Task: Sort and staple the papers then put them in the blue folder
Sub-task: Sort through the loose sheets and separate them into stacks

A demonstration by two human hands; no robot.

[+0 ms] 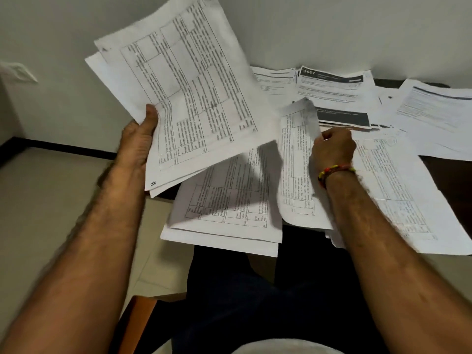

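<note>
Though blurred, sheaf (184, 98) in left hand (138, 139), print unreadable.

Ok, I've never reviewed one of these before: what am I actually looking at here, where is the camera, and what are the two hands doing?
There is no robot here. A person wears a wide-angle camera on the head, so you look forward and down along their own forearms.

The left hand holds up a fanned sheaf of printed sheets, thumb on top. The right hand, with a coloured bracelet at the wrist, pinches the edge of a curled sheet and lifts it off the spread.

More printed papers cover the dark table, including one headed 3667 at the back. No stapler or blue folder shows in this view.
</note>
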